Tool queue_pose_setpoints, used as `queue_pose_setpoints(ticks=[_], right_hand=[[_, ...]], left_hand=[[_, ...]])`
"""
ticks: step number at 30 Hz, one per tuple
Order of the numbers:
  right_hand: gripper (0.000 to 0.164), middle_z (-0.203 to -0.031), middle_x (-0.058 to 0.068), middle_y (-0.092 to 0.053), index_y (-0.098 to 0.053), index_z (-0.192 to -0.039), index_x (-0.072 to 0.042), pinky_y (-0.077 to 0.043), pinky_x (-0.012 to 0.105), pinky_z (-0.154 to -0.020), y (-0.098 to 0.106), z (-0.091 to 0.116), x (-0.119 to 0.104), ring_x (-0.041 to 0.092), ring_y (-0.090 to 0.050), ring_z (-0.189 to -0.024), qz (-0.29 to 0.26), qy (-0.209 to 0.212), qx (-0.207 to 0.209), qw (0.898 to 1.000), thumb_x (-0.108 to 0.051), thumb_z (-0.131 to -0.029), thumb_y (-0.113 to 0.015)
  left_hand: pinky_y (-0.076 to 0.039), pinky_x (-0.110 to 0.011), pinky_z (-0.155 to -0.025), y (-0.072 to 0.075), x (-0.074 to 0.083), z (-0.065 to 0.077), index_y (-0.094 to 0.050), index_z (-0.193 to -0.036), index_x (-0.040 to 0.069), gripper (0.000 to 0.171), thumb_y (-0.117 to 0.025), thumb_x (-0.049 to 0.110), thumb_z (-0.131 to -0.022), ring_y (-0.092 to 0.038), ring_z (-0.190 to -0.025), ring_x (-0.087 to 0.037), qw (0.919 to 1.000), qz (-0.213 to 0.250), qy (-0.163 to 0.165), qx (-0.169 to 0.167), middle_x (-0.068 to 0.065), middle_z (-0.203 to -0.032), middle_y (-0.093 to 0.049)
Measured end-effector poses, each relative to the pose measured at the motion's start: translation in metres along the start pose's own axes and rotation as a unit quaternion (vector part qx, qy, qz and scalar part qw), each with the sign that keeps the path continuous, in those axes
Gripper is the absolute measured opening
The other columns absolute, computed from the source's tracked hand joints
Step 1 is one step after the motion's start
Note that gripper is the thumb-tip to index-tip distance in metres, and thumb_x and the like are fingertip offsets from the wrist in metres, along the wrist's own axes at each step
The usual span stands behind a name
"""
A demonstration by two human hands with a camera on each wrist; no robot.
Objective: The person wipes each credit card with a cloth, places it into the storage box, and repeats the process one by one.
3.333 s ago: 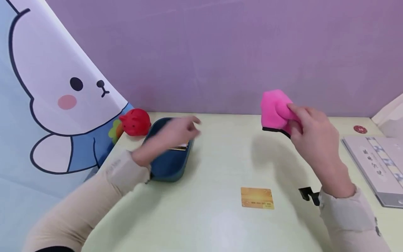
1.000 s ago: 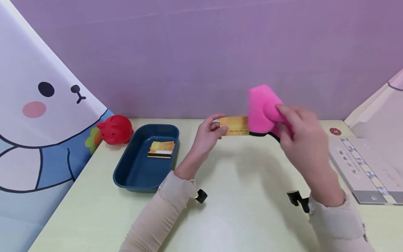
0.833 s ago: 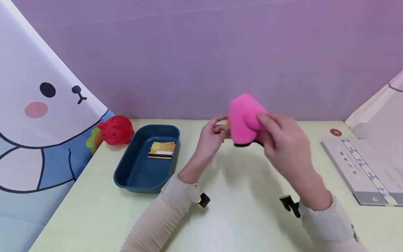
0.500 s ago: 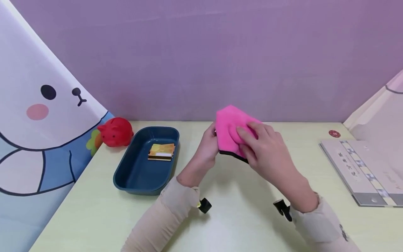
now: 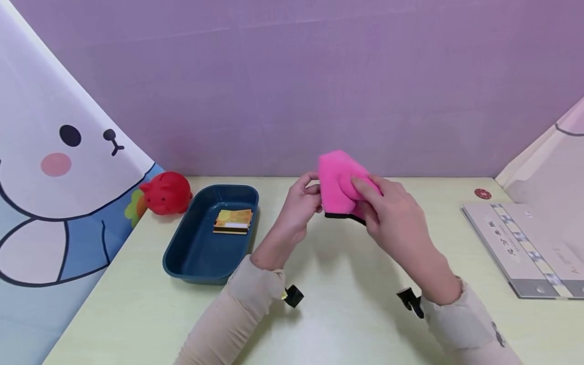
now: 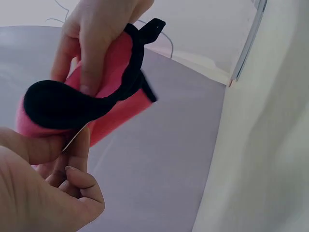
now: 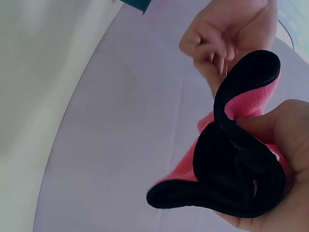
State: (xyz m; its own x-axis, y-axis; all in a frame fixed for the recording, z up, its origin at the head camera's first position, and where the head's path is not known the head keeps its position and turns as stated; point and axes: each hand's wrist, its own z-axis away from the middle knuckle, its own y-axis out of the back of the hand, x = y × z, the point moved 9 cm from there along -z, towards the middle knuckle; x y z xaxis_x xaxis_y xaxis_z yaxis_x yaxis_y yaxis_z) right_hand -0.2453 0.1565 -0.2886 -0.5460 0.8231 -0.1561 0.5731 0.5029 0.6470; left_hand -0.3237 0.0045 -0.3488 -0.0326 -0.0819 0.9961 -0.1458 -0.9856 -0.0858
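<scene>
My left hand [image 5: 295, 210] is raised above the table, thumb and fingers pinching a thin card [image 6: 76, 137] that shows only edge-on in the left wrist view. In the head view the card is hidden behind a pink cloth [image 5: 335, 185] with black edging. Bunched in folds, the cloth is gripped between thumb and fingers of my right hand [image 5: 396, 215]. It lies over the card, right against the left fingertips. The right wrist view shows the cloth's black edge [image 7: 241, 145] curling in loops, with my left hand beyond it.
Left of my hands stands a dark blue tray [image 5: 193, 256], with several golden cards [image 5: 232, 222] stacked inside. A red piggy bank [image 5: 166, 193] sits behind its left side. To the right lie a grey box [image 5: 515, 243] and a red chip [image 5: 482, 193]. A purple cloth backdrop [image 5: 292, 91] rises behind.
The golden card was lifted off the table by my left hand. My right hand brought the pink cloth leftward and down onto it; over the last half second the cloth shifted slightly right.
</scene>
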Motion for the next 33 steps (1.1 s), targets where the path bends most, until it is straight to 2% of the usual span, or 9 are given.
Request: queue_pose_setpoints(ticks=[2,5,9,15,20,23,25,30,33], right_hand=[[0.039,-0.112,0.021,-0.068,-0.070,-0.123,-0.013,-0.055,0.055,-0.070,0.004,-0.001,0.006,0.042,-0.064,-0.098,0.003,-0.009,0.011,1.000,-0.007,-0.085,-0.076],[0.037,-0.103,0.020,-0.068,-0.071,-0.123,-0.012,-0.053,0.054,-0.061,0.011,-0.002,0.017,0.040,-0.064,-0.090,0.011,-0.022,0.028,0.999,-0.003,-0.087,-0.072],[0.037,-0.101,0.020,-0.068,-0.071,-0.124,-0.010,-0.049,0.056,-0.054,0.020,-0.003,0.037,0.042,-0.063,-0.088,0.022,-0.065,0.035,0.997,-0.001,-0.088,-0.066],[0.040,-0.108,0.018,-0.067,-0.068,-0.128,-0.013,-0.045,0.061,-0.060,0.028,0.001,0.067,0.042,-0.060,-0.095,0.033,-0.153,0.011,0.988,-0.003,-0.089,-0.061],[0.041,-0.110,0.019,-0.068,-0.067,-0.131,-0.014,-0.044,0.063,-0.067,0.037,0.002,0.071,0.043,-0.059,-0.099,0.012,-0.172,0.035,0.984,-0.005,-0.092,-0.059],[0.041,-0.112,0.020,-0.068,-0.067,-0.132,-0.015,-0.045,0.062,-0.070,0.044,0.000,0.063,0.042,-0.060,-0.102,-0.011,-0.161,0.064,0.985,-0.006,-0.092,-0.062],[0.041,-0.113,0.020,-0.069,-0.067,-0.131,-0.014,-0.047,0.060,-0.075,0.045,-0.002,0.052,0.041,-0.061,-0.104,-0.029,-0.135,0.084,0.987,-0.005,-0.091,-0.065],[0.042,-0.111,0.021,-0.071,-0.070,-0.126,-0.007,-0.051,0.056,-0.082,0.036,-0.006,0.012,0.041,-0.065,-0.100,-0.064,-0.016,0.103,0.993,0.001,-0.085,-0.070],[0.041,-0.111,0.021,-0.071,-0.072,-0.122,-0.007,-0.051,0.056,-0.076,0.024,-0.006,-0.007,0.043,-0.065,-0.097,-0.055,0.040,0.087,0.994,-0.001,-0.082,-0.076]], left_hand=[[-0.038,-0.025,-0.065,0.001,0.004,0.001,-0.059,-0.120,0.012,0.028,-0.057,-0.002,-0.096,-0.055,-0.073,-0.013,1.0000,-0.001,-0.001,-0.004,0.003,-0.081,-0.064],[-0.038,-0.027,-0.067,0.004,0.009,0.003,-0.060,-0.124,0.015,0.030,-0.064,0.005,-0.096,-0.057,-0.077,-0.015,1.0000,0.004,-0.001,-0.009,0.002,-0.087,-0.069],[-0.038,-0.028,-0.069,0.011,0.016,0.004,-0.061,-0.126,0.016,0.032,-0.067,0.008,-0.095,-0.055,-0.079,-0.017,0.9999,0.016,-0.006,0.000,0.001,-0.087,-0.068],[-0.038,-0.026,-0.066,0.019,0.022,0.002,-0.062,-0.127,0.018,0.034,-0.067,0.009,-0.095,-0.056,-0.076,-0.014,0.9995,0.024,-0.018,0.012,0.004,-0.084,-0.068],[-0.038,-0.024,-0.063,0.021,0.022,-0.001,-0.062,-0.129,0.019,0.036,-0.068,0.009,-0.095,-0.056,-0.075,-0.014,0.9992,0.021,-0.028,0.018,0.006,-0.080,-0.067],[-0.038,-0.025,-0.063,0.020,0.016,-0.004,-0.063,-0.129,0.020,0.036,-0.069,0.010,-0.095,-0.057,-0.075,-0.014,0.9992,-0.001,-0.031,0.024,0.007,-0.079,-0.068],[-0.038,-0.024,-0.063,0.017,0.012,-0.005,-0.064,-0.128,0.021,0.035,-0.069,0.010,-0.095,-0.057,-0.075,-0.012,0.9989,-0.019,-0.034,0.026,0.007,-0.079,-0.069],[-0.038,-0.023,-0.060,0.002,0.004,-0.002,-0.063,-0.128,0.014,0.037,-0.061,-0.002,-0.095,-0.056,-0.072,-0.009,0.9980,-0.039,-0.047,0.017,0.005,-0.079,-0.067],[-0.038,-0.023,-0.061,-0.004,0.004,0.002,-0.063,-0.123,0.007,0.030,-0.055,-0.004,-0.095,-0.051,-0.075,-0.010,0.9973,-0.043,-0.056,0.018,0.004,-0.083,-0.061]])
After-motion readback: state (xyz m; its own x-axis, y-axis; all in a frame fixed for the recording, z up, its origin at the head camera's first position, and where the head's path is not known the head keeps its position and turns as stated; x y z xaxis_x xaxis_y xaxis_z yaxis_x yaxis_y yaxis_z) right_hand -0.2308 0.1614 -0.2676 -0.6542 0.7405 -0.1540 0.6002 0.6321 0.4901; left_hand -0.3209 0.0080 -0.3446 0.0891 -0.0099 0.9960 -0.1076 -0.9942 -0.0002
